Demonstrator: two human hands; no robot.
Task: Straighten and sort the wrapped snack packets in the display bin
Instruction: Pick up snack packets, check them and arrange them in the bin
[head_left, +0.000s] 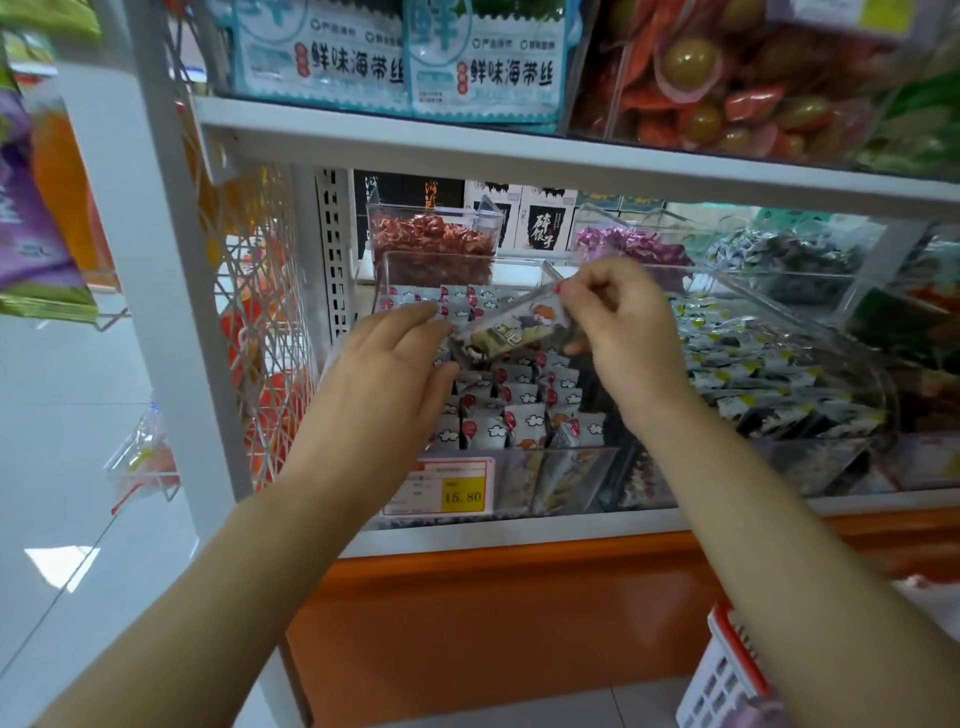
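1. Two bare forearms reach up toward the clear display bin (462, 255) on the lower shelf.
2. Right hand (618, 332) pinches one end of a snack packet (514, 327), lifted and tilted just above the bin.
3. Left hand (384, 358) is spread, fingers straight, at the packet's lower end; I can't tell whether it touches.
4. White packets (519, 410) stand in rows inside the bin, with a price tag (447, 488) on its front.

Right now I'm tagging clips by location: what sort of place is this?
Most likely a shop's snack aisle: a price tag reading 15.80 on a clear bin of wrapped packets, more packaged food on the shelf above, and a basket at lower right.
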